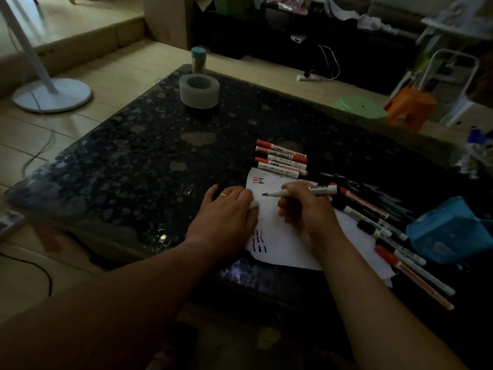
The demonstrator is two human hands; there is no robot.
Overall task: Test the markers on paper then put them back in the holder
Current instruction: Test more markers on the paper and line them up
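Observation:
A white sheet of paper [282,236] lies on the dark table, marked with short red and black strokes at its top and lower left. My right hand [304,206] grips an uncapped black marker [317,191], tip pointing left just over the paper. My left hand [226,209] presses down on the paper's left edge, fingers relaxed. Several red-capped markers [281,161] lie side by side above the paper. More markers [384,231], red and black, lie scattered to the right. A blue holder [448,231] lies at the right edge.
The dark speckled table [149,161] carries a grey tape roll [198,90] and a blue-lidded jar [198,60] at its far side. A fan base [52,94] stands on the floor left. Green and orange stools [410,105] sit beyond the table's right.

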